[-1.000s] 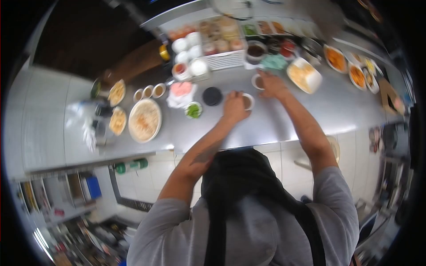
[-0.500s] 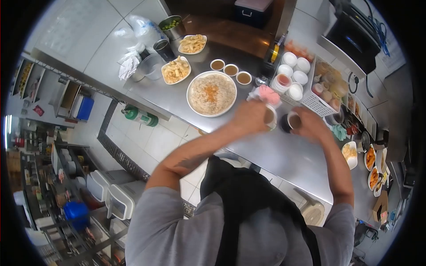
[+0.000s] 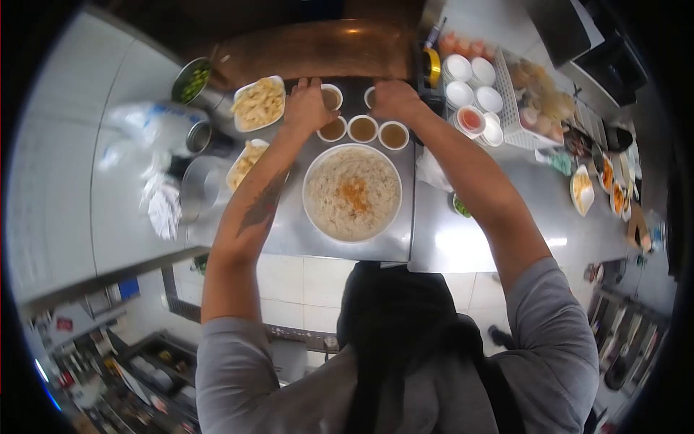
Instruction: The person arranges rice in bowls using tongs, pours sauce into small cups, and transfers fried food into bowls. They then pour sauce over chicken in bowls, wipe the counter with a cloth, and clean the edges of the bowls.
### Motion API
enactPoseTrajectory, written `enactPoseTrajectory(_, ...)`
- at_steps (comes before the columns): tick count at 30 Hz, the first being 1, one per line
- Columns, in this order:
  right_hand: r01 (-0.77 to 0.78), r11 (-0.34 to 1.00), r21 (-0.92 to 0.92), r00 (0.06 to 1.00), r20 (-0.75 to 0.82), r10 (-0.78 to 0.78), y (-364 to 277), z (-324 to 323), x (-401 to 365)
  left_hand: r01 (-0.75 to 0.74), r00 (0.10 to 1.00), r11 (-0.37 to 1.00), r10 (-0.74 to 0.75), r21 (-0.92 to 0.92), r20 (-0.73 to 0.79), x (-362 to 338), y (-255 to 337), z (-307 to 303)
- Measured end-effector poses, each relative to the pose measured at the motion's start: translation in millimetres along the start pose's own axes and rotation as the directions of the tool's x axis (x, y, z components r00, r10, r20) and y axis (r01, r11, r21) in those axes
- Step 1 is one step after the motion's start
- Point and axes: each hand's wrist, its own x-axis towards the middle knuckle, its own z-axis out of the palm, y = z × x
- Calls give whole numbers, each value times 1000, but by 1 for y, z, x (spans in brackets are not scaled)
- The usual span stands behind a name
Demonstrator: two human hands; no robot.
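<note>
Three brown-filled cups (image 3: 363,129) stand ungripped in a row. Left hand (image 3: 305,108) grips a fourth cup (image 3: 331,97), right hand (image 3: 394,100) a fifth cup (image 3: 370,98), near the counter's (image 3: 292,235) far edge.

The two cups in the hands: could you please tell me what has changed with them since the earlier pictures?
The left hand and right hand have carried the left cup and right cup leftward along the counter, to just beyond the row of three cups. The fingers are still on both. That row and the large rice dish stayed put.
</note>
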Motion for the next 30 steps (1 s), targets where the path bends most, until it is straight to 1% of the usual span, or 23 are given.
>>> enactPoseTrajectory(1, -30, 999, 16, 999, 29, 30, -2, 2, 7, -35, 999, 999, 35, -12, 21, 13, 0, 12)
enactPoseTrajectory(2, -65, 997, 31, 996, 57, 63, -3, 4, 13, -17, 997, 999, 19, -31, 70, 25, 0, 23)
enactPoseTrajectory(4, -45, 998, -32, 998, 42, 47, 2, 19, 24, -38, 989, 994, 51, -102, 137, 51, 3, 55)
enactPoseTrajectory(6, -78, 993, -94, 997, 13, 80, 7, 31, 36, -95, 968, 991, 114, -95, 222, 67, 7, 72)
enactPoseTrajectory(7, -108, 989, -106, 990, -101, 97, 3, 34, 34, -79, 960, 991, 105, -110, 258, 66, 14, 71)
enactPoseTrajectory(8, -34, 992, -124, 997, -76, 25, 2, 23, 24, -58, 952, 991, 91, -120, 292, 64, 18, 68)
enactPoseTrajectory(10, -80, 993, -92, 993, -91, 72, 8, 34, 32, -165, 952, 969, 206, -186, 229, 65, 15, 78)
enactPoseTrajectory(11, -67, 991, -113, 978, -202, 43, 14, 32, 23, -248, 930, 950, 289, -192, 228, 70, 6, 82)
enactPoseTrajectory(12, -42, 990, -136, 952, -307, -1, 14, 33, 7, -258, 924, 913, 329, -316, 197, 70, 3, 68)
enactPoseTrajectory(13, 12, 999, -48, 908, -418, -31, 17, 28, -25, -187, 932, 930, 270, -316, 243, 71, 2, 50)
enactPoseTrajectory(14, 85, 996, 24, 847, -529, -60, 21, 18, -65, -194, 970, 957, 221, -215, 106, 68, 0, 42)
enactPoseTrajectory(15, 120, 982, 145, 864, -502, -32, 24, 14, -105, -145, 988, 927, 155, -346, 0, 58, 5, 23)
enactPoseTrajectory(16, 156, 952, 262, 879, -476, -13, 29, 12, -147, -201, 976, 874, 143, -442, -162, 49, 11, 4)
enactPoseTrajectory(18, 29, 921, 388, 950, -299, 96, 39, 14, -232, -218, 956, 801, 61, -557, -286, 33, 30, -26)
enactPoseTrajectory(19, -19, 901, 434, 962, -238, 135, 49, 25, -268, -233, 954, 792, 75, -565, -290, 27, 39, -39)
enactPoseTrajectory(21, -196, 850, 489, 964, -63, 259, 65, 54, -334, -150, 981, 728, 23, -669, -194, 14, 65, -53)
enactPoseTrajectory(22, -221, 820, 528, 954, -59, 295, 77, 86, -364, -186, 978, 660, 56, -728, -200, 9, 75, -47)
enactPoseTrajectory(23, -275, 804, 527, 947, 3, 321, 82, 95, -394, -227, 973, 574, 97, -787, -210, 7, 91, -39)
enactPoseTrajectory(25, -415, 795, 443, 908, 149, 391, 98, 126, -441, -257, 966, 538, 176, -803, -191, -5, 138, -33)
enactPoseTrajectory(26, -436, 791, 430, 898, 142, 417, 106, 136, -461, -218, 973, 528, 186, -821, -139, -18, 173, -38)
enactPoseTrajectory(28, -444, 786, 430, 891, 119, 438, 129, 149, -486, -264, 947, 470, 291, -842, -134, -34, 222, -22)
enactPoseTrajectory(29, -428, 793, 434, 901, 138, 411, 147, 154, -495, -284, 931, 429, 339, -858, -138, -45, 246, -8)
enactPoseTrajectory(30, -408, 800, 440, 912, 161, 377, 166, 159, -503, -247, 921, 366, 376, -897, -100, -60, 271, 6)
